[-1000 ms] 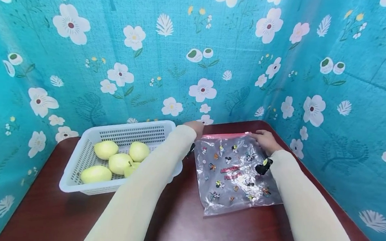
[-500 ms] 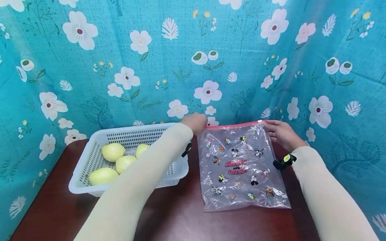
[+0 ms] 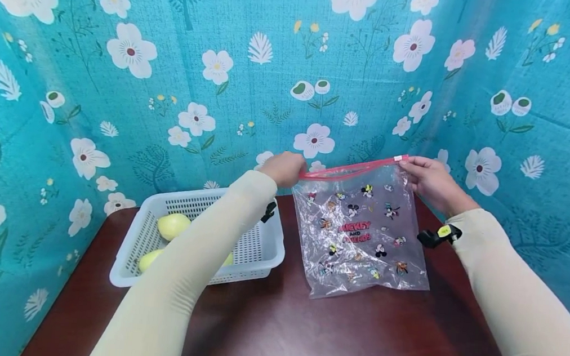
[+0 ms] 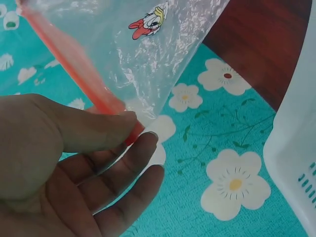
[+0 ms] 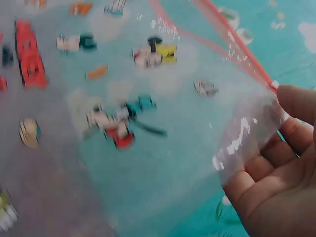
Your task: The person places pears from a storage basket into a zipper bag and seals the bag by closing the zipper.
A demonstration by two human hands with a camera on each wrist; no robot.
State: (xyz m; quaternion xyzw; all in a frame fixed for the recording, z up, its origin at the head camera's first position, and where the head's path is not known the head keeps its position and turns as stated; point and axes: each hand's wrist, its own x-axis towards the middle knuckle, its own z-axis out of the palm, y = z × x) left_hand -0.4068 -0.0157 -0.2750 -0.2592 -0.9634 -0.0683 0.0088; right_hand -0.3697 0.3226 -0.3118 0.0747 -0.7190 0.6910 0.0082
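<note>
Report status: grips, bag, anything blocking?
Left grip and right grip pinch bag at opposite top corners. Red rim gapes. Left sleeve hides part of basket.

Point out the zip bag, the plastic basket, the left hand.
Clear zip bag (image 3: 362,230): head view, printed front panel.
White plastic basket (image 3: 248,247): head view, perforated floor.
Left hand (image 3: 284,168): head view, back of the hand.

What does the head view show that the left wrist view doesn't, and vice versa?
Head only: rounded yellow-green fruit, cream fabric sleeves, red MICKEY AND FRIENDS lettering.
Left wrist only: thumb of the left hand, its pinch on the clear printed plastic bag with red edge in plain sight.
Both: that bag, that hand, white perforated plastic basket, teal floral curtain, dark red-brown table.
</note>
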